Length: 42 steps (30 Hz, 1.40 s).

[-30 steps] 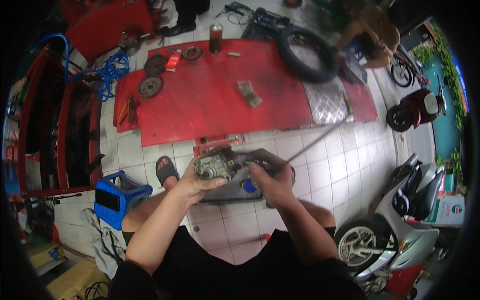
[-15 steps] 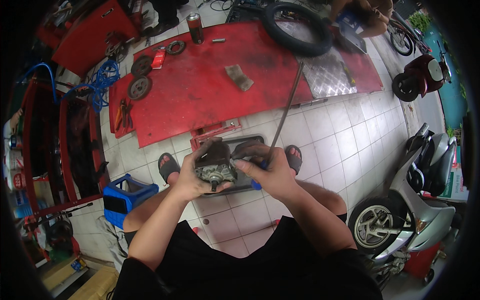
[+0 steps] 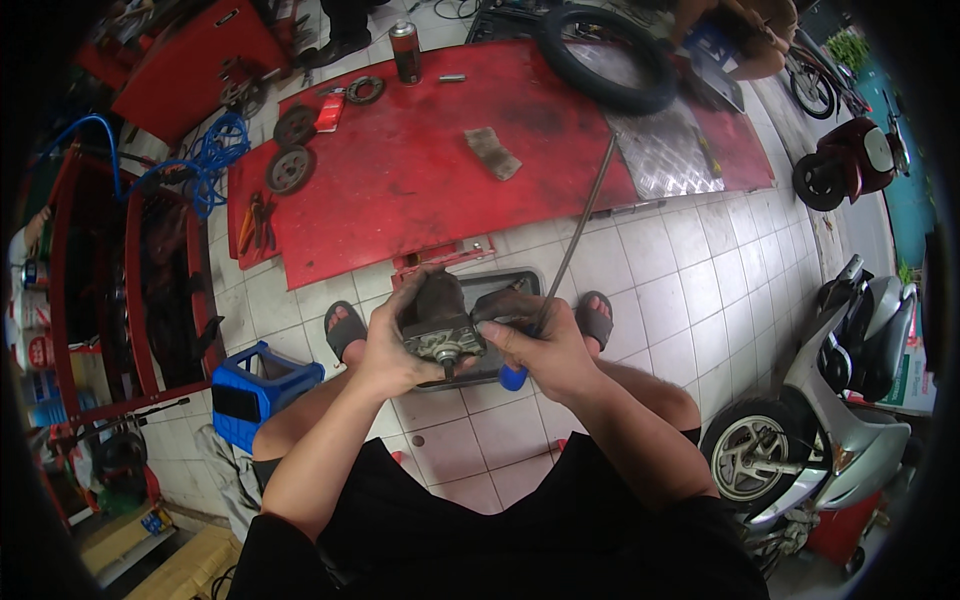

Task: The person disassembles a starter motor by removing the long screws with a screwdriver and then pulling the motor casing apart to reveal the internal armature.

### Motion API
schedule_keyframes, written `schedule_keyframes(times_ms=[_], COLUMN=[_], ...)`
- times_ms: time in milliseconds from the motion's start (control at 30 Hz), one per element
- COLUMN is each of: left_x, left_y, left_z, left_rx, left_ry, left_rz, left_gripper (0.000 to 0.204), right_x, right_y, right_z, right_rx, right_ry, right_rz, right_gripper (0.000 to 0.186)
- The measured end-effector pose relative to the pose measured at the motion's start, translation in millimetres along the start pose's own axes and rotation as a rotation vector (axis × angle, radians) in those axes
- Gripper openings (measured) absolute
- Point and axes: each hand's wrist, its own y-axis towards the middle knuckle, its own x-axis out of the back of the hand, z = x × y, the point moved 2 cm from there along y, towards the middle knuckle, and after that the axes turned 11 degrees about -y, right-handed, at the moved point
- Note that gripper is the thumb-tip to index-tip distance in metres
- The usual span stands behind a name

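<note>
My left hand (image 3: 384,347) is wrapped round a grimy metal machine part (image 3: 438,322), which has a dark block-like body and a short shaft poking out toward me. In my right hand (image 3: 558,352) is a long screwdriver (image 3: 585,220); its blue handle end shows below the fist and its thin steel shaft slants up and away to the right. The right thumb and fingertips also touch the right side of the part, but whether they pinch anything small there is hidden. Beneath both hands, on the floor, lies a grey tray (image 3: 537,283).
Ahead stands a low red table (image 3: 400,190) bearing a tyre (image 3: 607,60), a spray can (image 3: 405,53), a rag (image 3: 492,153), round parts and pliers (image 3: 258,228). A blue stool (image 3: 255,395) is at left, a silver scooter (image 3: 850,450) at right. Another person (image 3: 745,35) works beyond the table.
The machine part has tilted in my left hand, showing its dark body and shaft from a slightly different angle. The whole view has shifted a little. Both grips stay much the same.
</note>
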Motion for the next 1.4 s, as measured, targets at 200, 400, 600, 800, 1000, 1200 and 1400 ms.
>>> schedule_keyframes(times_ms=[200, 400, 600, 800, 1000, 1200, 1400], left_x=[1.6, 0.0, -29.2, -22.3, -18.7, -11.3, -18.5], left_y=[7.0, -2.2, 4.5, 0.2, 3.4, 4.9, 2.7], left_z=[12.0, 27.4, 8.4, 10.1, 10.9, 19.0, 9.8], left_rx=[-0.028, 0.022, 0.156, 0.082, 0.173, 0.165, 0.154], left_ry=[0.342, -0.210, -0.302, -0.242, -0.320, -0.258, -0.204], left_rz=[-0.004, -0.107, -0.176, -0.208, -0.141, -0.105, -0.132], left_gripper=[0.107, 0.092, 0.085, 0.086, 0.089, 0.091, 0.092], right_x=[19.6, 1.4, 11.0, 0.3, -1.7, 2.2, 0.6], right_y=[-5.5, 10.2, -3.4, 10.7, 6.0, 6.3, 6.3], right_z=[-8.2, -14.6, -1.7, -15.4, -1.4, -12.0, -8.0], right_rx=[0.135, 0.403, 0.457, 0.421, 0.553, 0.335, 0.310], right_ry=[-0.366, -0.445, -0.398, -0.337, -0.420, -0.333, -0.096], right_rz=[-0.136, -0.283, -0.343, -0.316, -0.380, -0.261, -0.267], right_gripper=[0.030, 0.020, 0.020, 0.024, 0.022, 0.021, 0.024])
